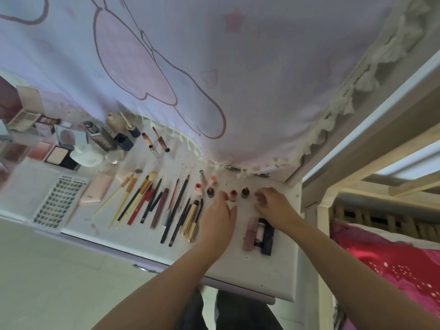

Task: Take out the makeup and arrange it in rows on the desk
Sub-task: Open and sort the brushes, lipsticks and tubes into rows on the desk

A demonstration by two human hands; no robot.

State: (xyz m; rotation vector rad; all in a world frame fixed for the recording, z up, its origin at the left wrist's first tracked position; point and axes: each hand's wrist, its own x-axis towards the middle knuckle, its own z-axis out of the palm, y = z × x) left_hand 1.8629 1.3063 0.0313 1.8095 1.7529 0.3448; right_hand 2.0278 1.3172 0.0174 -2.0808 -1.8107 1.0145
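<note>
A small red lipstick (233, 195) stands upright on the white desk (262, 277), just beyond the fingertips of the left hand (220, 216) and between the two hands. The left hand lies palm down with its fingers stretched forward and close together; whether they actually touch the red lipstick cannot be told. Just right of that lipstick a darker lipstick (245, 193) stands upright, right in front of the right hand (273, 206), whose fingers are loosely curled above the desk and seem to hold nothing. To the left of the left hand's fingertips another dark lipstick (210, 192) and two peach-coloured lipsticks (198, 188) stand in a loose group.

Beneath the right wrist, nearer the person, three lip tubes (259, 234) lie side by side. Just beside the left hand's outer edge lie gold mascara tubes (190, 221), and further left a long row of pencils and brushes (152, 201). Beyond those, well away from both hands, sit a false-lash tray (59, 201), a flat pink case (97, 189) and a crowd of compacts and palettes (59, 148). A pale curtain with pink cartoon outlines (190, 67) hangs down to the far edge of the desk, behind everything.
</note>
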